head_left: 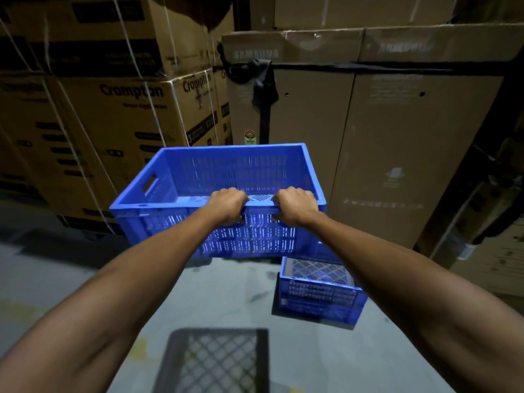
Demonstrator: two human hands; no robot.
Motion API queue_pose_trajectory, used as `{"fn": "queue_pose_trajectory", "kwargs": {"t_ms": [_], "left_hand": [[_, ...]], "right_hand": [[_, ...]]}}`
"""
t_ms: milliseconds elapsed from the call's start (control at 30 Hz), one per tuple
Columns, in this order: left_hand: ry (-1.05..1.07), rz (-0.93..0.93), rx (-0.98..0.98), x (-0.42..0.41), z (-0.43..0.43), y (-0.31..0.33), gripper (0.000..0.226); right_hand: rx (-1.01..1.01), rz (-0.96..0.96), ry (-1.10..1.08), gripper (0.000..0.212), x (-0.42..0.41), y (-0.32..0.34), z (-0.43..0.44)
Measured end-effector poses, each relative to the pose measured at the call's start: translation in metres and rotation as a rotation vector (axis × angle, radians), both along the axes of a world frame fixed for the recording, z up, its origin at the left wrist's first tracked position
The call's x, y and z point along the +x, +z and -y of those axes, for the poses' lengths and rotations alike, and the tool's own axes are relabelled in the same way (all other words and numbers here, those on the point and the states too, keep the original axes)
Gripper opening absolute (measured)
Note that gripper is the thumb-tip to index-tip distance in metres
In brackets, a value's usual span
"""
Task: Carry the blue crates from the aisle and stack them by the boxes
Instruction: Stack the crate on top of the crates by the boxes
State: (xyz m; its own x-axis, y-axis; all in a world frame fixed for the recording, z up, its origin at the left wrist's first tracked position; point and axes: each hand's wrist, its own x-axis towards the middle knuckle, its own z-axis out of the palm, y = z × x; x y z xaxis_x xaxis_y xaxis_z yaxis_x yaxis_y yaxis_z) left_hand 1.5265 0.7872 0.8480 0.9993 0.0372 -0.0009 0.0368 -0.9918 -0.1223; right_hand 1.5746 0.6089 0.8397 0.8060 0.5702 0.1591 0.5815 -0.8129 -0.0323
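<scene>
A blue slatted plastic crate (198,177) hangs in the air in front of me, empty, held by its near rim. My left hand (228,205) and my right hand (295,205) grip that rim side by side, fingers curled over the edge. Below and to the right, a second blue crate (320,293) rests on the grey floor close to the tall boxes; the carried crate overlaps its far end in the view. Stacked cardboard boxes (127,109) rise just behind the carried crate.
Strapped Crompton cartons fill the left side. Tall brown cartons (382,137) with a black strap stand at the back right. The crate's lattice shadow (215,361) falls on the concrete floor (71,279) near my feet. More cartons crowd the far right edge.
</scene>
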Motion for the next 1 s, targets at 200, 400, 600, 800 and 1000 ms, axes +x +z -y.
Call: {"fn": "queue_pose_trajectory", "kwargs": {"t_ms": [200, 400, 600, 800, 1000], "left_hand": [[-0.076, 0.01, 0.055, 0.089, -0.028, -0.052, 0.026], [-0.145, -0.027, 0.073, 0.173, -0.055, -0.143, 0.029], [-0.142, -0.075, 0.073, 0.241, -0.064, -0.257, 0.032], [-0.15, -0.032, 0.119, 0.288, -0.056, -0.379, 0.034], [-0.137, 0.013, 0.193, 0.315, -0.051, -0.475, 0.034]], "right_hand": [[0.023, -0.017, -0.055, 0.027, 0.081, -0.055, -0.023], [0.041, -0.025, -0.06, 0.028, 0.157, -0.151, -0.041], [0.05, -0.057, -0.014, 0.026, 0.227, -0.272, -0.05], [0.115, -0.023, -0.002, 0.026, 0.277, -0.398, -0.04], [0.168, 0.022, 0.009, 0.027, 0.31, -0.507, -0.038]]}}
